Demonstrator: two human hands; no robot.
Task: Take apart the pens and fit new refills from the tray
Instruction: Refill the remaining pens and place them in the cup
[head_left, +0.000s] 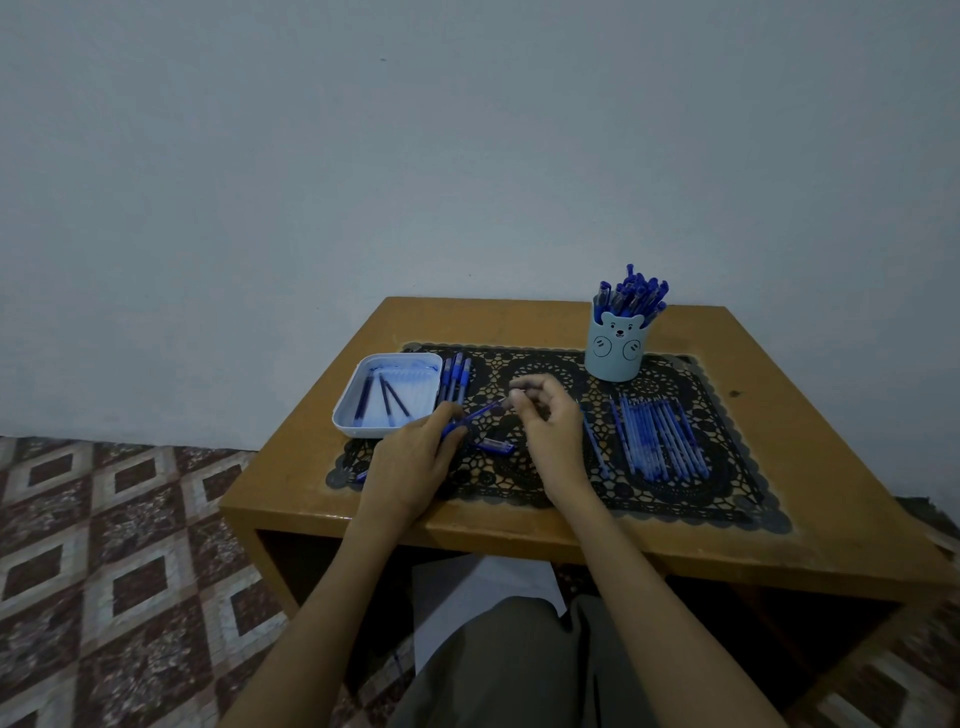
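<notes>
My left hand (415, 457) grips a blue pen barrel (480, 413) that slants up to the right above the lace mat. My right hand (545, 415) hovers at the barrel's far end, fingertips pinched together; what they pinch is too small to make out. A pen cap (496, 446) lies on the mat between my hands. A white tray (363, 426) at the left holds three dark refills (384, 400). Three capped pens (457, 379) lie beside the tray. A row of several refills (660, 436) lies at the right.
A pale blue bear cup (615, 345) full of blue pens stands at the back right. A black lace mat (675, 499) covers the small wooden table (519, 535). The wall is just behind the table; patterned floor lies to the left.
</notes>
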